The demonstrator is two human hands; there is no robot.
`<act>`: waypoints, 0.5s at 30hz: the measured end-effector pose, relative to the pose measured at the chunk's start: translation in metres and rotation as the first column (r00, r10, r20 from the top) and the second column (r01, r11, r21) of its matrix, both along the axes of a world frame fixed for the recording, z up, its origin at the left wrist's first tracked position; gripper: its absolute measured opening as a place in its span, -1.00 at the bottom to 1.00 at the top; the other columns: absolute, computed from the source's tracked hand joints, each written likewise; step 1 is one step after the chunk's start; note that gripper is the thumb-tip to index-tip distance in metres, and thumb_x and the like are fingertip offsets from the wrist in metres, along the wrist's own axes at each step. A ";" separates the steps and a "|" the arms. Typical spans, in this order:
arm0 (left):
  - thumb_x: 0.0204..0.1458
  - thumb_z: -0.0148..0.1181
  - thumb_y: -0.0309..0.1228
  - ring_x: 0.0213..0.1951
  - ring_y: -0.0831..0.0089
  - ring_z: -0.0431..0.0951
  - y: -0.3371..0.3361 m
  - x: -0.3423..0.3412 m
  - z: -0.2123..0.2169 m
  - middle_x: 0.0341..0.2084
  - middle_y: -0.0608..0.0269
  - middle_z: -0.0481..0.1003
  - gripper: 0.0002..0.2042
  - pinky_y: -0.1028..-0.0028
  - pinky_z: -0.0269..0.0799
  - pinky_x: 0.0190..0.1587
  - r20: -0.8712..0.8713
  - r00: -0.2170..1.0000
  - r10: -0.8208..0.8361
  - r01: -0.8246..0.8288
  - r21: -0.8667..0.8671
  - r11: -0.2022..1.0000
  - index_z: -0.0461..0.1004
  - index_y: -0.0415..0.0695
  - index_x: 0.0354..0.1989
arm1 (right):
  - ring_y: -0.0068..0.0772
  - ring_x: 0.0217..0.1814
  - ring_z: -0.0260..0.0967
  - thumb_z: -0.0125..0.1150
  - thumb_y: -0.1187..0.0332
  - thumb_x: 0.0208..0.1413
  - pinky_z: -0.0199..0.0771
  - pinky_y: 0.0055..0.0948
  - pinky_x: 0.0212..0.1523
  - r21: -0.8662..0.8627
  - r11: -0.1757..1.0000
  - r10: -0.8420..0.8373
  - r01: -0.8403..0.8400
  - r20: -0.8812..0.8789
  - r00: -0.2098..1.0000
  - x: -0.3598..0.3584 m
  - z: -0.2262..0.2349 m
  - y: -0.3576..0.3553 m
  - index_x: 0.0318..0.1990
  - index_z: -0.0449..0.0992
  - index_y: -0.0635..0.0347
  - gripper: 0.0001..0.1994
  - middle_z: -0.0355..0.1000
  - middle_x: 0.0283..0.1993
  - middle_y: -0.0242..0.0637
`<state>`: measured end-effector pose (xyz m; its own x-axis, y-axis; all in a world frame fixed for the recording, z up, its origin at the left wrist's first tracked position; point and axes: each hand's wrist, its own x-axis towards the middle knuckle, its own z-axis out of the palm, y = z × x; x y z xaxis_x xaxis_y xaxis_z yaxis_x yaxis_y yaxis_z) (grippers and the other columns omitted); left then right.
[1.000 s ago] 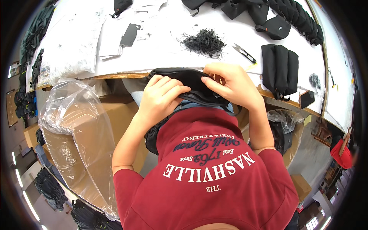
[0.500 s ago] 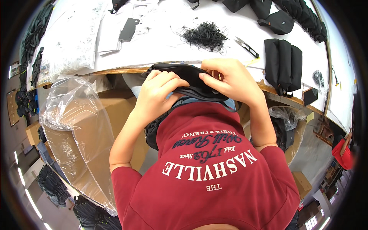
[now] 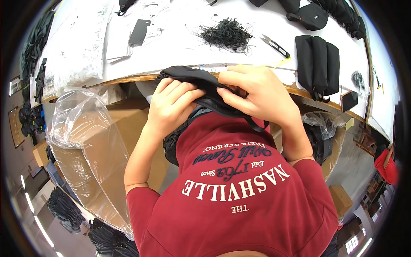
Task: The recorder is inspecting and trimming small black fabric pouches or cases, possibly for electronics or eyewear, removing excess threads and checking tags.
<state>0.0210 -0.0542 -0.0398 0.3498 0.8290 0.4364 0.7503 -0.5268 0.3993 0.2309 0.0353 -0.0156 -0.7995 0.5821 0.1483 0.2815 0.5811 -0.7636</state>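
A black fabric pouch (image 3: 192,74) with a thin strap hangs between my hands at the table's front edge, just before my body. My left hand (image 3: 172,103) is closed on its left side, with the fingers curled over the fabric. On the other side, my right hand (image 3: 260,91) pinches the pouch's edge between thumb and fingers. The right fingertips are partly hidden, so I cannot tell just what part they grip. Beyond the pouch, black-handled thread snips (image 3: 276,45) and a tangled heap of thin black cords (image 3: 226,35) lie on the white table.
Folded black pouches (image 3: 317,66) rest at the table's right, near a dark phone (image 3: 349,101). More black pouches (image 3: 309,17) lie behind. Clear plastic packaging (image 3: 81,43) covers the table's left part. Below stands a cardboard box (image 3: 98,158) lined with clear plastic.
The pouch has tilted so that more of its smooth outer side faces up. My right hand has shifted slightly down, and both hands still hold the fabric.
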 end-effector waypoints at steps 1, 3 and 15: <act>-0.44 0.26 -0.55 -0.41 0.43 0.46 0.001 0.000 -0.001 -0.48 0.35 0.45 -0.71 0.43 0.32 -0.26 -0.021 1.000 0.004 -0.004 0.024 1.000 0.50 -0.13 -0.39 | -0.21 -0.50 0.35 0.15 0.34 0.01 0.31 -0.31 -0.48 -0.003 1.000 0.003 -0.003 0.001 1.000 0.000 -0.001 0.000 -0.38 0.42 0.18 -0.88 0.34 -0.51 -0.27; -0.44 0.25 -0.56 -0.40 0.42 0.46 -0.001 0.000 -0.002 -0.49 0.34 0.45 -0.71 0.42 0.33 -0.25 -0.028 1.000 0.012 -0.011 0.023 1.000 0.49 -0.14 -0.39 | -0.20 -0.50 0.35 0.15 0.34 0.01 0.31 -0.32 -0.48 -0.016 1.000 0.005 -0.005 -0.007 1.000 0.001 -0.001 0.001 -0.38 0.42 0.19 -0.88 0.35 -0.51 -0.27; -0.37 0.19 -0.65 -0.22 0.20 0.48 -0.017 0.010 0.033 -0.22 0.14 0.50 -0.74 0.31 0.36 -0.10 -0.080 0.997 -0.006 -0.027 -0.409 0.912 0.45 -0.21 -0.39 | -0.21 -0.51 0.38 0.14 0.30 0.01 0.34 -0.31 -0.53 0.084 0.959 -0.271 0.271 -0.012 0.963 -0.007 -0.015 0.008 -0.42 0.42 0.11 -0.88 0.37 -0.52 -0.30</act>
<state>0.0309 -0.0713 -0.0067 0.3588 0.9330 0.0296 0.7924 -0.3212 0.5186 0.2237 0.0435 -0.0307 -0.6138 0.7621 0.2059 0.4370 0.5453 -0.7154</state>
